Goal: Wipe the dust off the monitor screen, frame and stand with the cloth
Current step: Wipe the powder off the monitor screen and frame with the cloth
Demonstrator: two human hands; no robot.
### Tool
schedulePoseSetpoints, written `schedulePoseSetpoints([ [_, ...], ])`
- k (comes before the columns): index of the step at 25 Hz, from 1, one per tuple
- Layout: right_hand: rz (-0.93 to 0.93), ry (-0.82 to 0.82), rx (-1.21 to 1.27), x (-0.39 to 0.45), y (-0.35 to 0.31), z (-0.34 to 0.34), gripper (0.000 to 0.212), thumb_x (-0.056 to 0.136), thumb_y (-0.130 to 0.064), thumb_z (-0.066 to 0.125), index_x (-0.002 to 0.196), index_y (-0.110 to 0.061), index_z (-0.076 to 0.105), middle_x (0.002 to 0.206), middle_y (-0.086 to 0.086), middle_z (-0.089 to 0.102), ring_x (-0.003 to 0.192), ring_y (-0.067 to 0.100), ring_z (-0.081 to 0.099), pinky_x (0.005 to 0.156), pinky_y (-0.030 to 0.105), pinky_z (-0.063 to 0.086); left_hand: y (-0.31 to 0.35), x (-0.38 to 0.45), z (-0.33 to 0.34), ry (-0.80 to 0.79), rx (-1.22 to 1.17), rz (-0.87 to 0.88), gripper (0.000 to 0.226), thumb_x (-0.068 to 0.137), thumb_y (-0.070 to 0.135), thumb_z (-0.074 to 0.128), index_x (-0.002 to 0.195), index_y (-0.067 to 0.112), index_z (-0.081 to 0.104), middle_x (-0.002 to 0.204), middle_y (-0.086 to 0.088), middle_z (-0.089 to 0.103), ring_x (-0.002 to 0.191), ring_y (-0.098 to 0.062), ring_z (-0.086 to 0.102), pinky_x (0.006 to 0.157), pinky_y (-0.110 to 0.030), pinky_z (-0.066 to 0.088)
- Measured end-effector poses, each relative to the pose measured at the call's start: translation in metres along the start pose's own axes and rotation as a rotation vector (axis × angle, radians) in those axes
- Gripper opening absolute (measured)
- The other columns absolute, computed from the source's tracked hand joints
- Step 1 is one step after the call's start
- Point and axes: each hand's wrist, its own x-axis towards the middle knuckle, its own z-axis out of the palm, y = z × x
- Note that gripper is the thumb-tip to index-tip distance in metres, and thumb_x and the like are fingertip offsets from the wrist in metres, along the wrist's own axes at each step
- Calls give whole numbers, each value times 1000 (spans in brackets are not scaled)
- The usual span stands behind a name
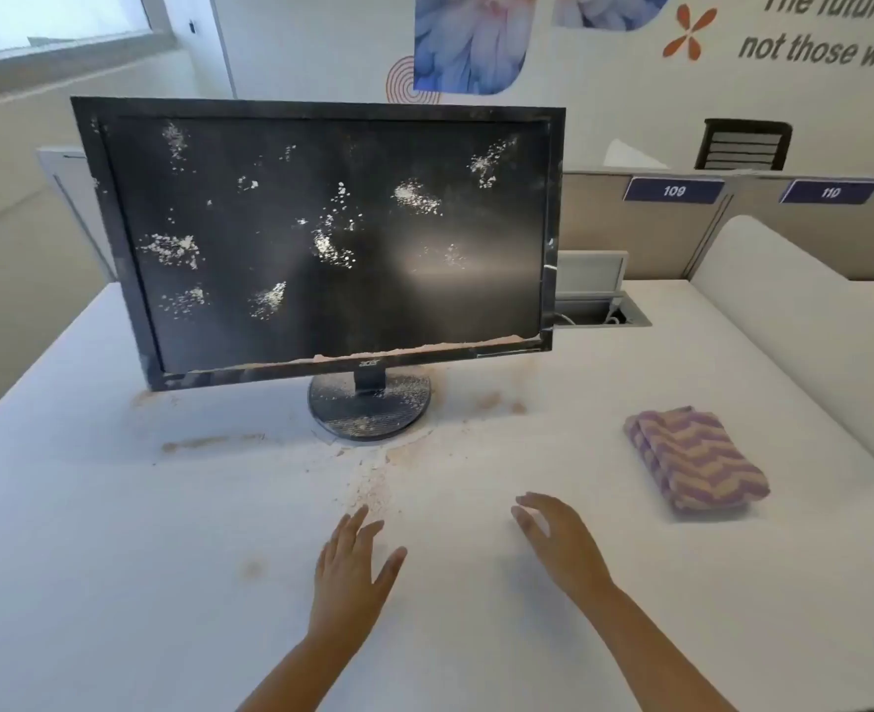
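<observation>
With both the left hand (348,573) and right hand (561,544) spread and empty, the heaped dust (424,346) could be knocked from the monitor (317,238) onto the desk (116,557) unless the far-right cloth (694,457) is used gently.

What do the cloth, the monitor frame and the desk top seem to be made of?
Cloth: soft woven terry or microfibre, judging by its thick folds and purple-and-tan zigzag weave.
Monitor frame: likely black plastic, smooth and slightly glossy beneath the dust.
Desk top: probably white laminate, flat and matte.

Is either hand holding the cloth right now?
No, the cloth lies folded on the desk, right of both open hands, left and right.
</observation>
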Motion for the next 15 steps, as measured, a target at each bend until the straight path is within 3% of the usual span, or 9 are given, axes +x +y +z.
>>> schedulePoseSetpoints([
  [2, 9, 199, -82, 15, 27, -30, 32, 89, -35, 62, 113, -14, 66, 124, 0, 61, 120, 19, 53, 104, 29, 36, 25, 17, 15, -2, -9, 31, 51, 89, 55, 38, 132, 27, 41, 153, 8, 19, 143, -14, 10, 115, -39, 15],
  [4, 67, 262, -211, 35, 51, -64, 34, 88, -26, 66, 117, -10, 63, 131, 10, 56, 125, 25, 49, 106, 33, 33, 51, 32, 27, -12, -22, 44, 50, 89, 55, 38, 131, 27, 41, 153, 8, 20, 143, -14, 11, 115, -39, 15],
  [11, 398, 209, -596, 83, 110, -136, 71, 86, -45, 59, 144, -15, 31, 148, 15, 34, 137, 30, 31, 110, 44, 25, 107, 63, 60, 23, -127, 106, 36, 90, 47, 46, 120, 28, 53, 146, 9, 35, 137, -11, 26, 111, -33, 23],
  [13, 337, 266, -609, 82, 121, -134, 62, 87, -38, 58, 137, -5, 44, 137, 25, 46, 127, 36, 45, 103, 47, 34, 113, 66, 63, 21, -128, 95, 33, 90, 45, 47, 117, 28, 56, 144, 10, 37, 136, -11, 28, 110, -32, 24],
  [15, 216, 381, -649, 79, 124, -128, 49, 87, -34, 48, 114, 4, 63, 112, 31, 62, 98, 43, 63, 83, 50, 50, 116, 65, 64, 26, -164, 82, 29, 90, 43, 48, 114, 29, 57, 139, 11, 41, 133, -10, 32, 108, -31, 26],
])
